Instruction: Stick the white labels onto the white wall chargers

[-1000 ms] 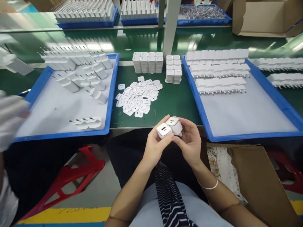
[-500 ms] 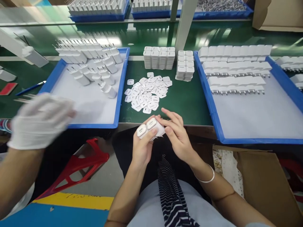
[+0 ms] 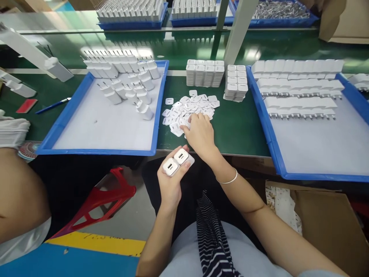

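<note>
Across the green workbench [image 3: 239,132], the right hand [image 3: 201,132] has darted from two USB chargers [image 3: 181,156] to the loose faceplates [image 3: 187,108], its pinch hidden, left hand [image 3: 169,186] alone now clasping both.

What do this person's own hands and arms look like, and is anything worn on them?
Both the left hand and the right hand are bare, without gloves. A thin, pale bangle circles the right wrist; none shows on the left wrist. The forearms are uncovered, and a bit of light blue sleeve shows on the right arm.
</note>
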The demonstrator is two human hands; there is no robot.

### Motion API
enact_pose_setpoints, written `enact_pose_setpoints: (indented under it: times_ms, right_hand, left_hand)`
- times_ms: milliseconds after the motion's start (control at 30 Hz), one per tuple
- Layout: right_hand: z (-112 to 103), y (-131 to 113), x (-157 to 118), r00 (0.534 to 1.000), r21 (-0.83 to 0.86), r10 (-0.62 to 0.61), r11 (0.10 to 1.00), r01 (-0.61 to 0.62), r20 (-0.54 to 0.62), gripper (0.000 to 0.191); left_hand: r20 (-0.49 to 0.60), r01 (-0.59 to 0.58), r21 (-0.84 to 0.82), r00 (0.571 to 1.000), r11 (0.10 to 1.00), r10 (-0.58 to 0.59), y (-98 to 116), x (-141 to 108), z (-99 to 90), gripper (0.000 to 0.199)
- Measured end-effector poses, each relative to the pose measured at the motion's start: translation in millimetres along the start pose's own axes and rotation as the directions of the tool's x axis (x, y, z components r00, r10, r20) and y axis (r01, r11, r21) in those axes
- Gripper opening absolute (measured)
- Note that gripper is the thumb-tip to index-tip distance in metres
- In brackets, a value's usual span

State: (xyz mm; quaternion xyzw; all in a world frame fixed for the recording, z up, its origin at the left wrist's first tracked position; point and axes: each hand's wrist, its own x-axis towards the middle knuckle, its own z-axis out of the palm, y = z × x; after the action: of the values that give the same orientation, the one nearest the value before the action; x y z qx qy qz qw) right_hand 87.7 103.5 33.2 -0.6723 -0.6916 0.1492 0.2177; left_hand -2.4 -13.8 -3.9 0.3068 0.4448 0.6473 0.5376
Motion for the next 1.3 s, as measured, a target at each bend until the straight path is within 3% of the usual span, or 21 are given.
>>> enact_pose_setpoints:
  times_ms: [133,267,400,633,733,867,967,1100,1200,1300]
  right_hand:
    - [3.2,-3.0,6.2,0.999,0.016,0.015,1.0,-0.016,0.038,0.02]
    - [4.4,-5.9,12.1,0.999,0.055,0.02,0.998,-0.022,0.043,0.028]
    - [5.6,-6.0,17.7,0.998,0.086,0.015,0.996,-0.021,0.068,0.016]
    - [-3.4,17.5,29.2,0.99,0.301,0.065,0.948,-0.1,0.127,0.017]
    - [-11.4,31.0,31.3,0.992,0.402,0.082,0.909,-0.113,0.092,0.024]
    - [-24.2,47.0,29.7,1.0,0.585,0.001,0.811,-0.014,0.023,0.025]
    - [-35.6,56.4,20.1,0.999,0.753,-0.046,0.657,0.036,-0.008,0.019]
    - [-48.3,65.3,-6.3,0.996,0.904,-0.056,0.427,-0.035,0.065,0.013]
    - [-50.8,70.5,-27.8,0.993,0.933,-0.031,0.346,-0.097,0.115,0.017]
    - [-48.6,75.2,-43.3,0.996,0.949,-0.003,0.303,-0.084,0.089,0.015]
  left_hand:
    - [-0.005,0.013,0.004,1.0,1.0,-0.013,-1.4,0.5,-3.5,0.043]
    - [-0.021,0.016,0.018,1.0,1.0,-0.016,-0.9,2.1,-3.8,0.043]
    - [-0.025,0.022,0.03,0.999,0.999,-0.021,0.8,2.4,-3.2,0.043]
    - [-0.047,0.067,0.03,0.997,0.997,-0.066,1.7,1.8,-4.0,0.044]
    - [-0.029,0.063,0.026,0.998,0.998,-0.062,1.4,2.6,-3.2,0.044]
    - [0.059,0.064,0.02,0.996,0.998,-0.065,4.1,5.4,1.8,0.043]
    - [0.137,0.041,0.06,0.989,0.997,-0.049,7.8,9.7,8.0,0.044]
    - [0.263,-0.061,0.086,0.964,0.994,0.036,9.7,16.0,17.7,0.044]
    - [0.297,-0.103,0.112,0.953,0.988,0.066,8.2,18.0,25.8,0.045]
    - [0.269,-0.14,0.16,0.959,0.977,0.093,6.5,17.3,33.4,0.044]
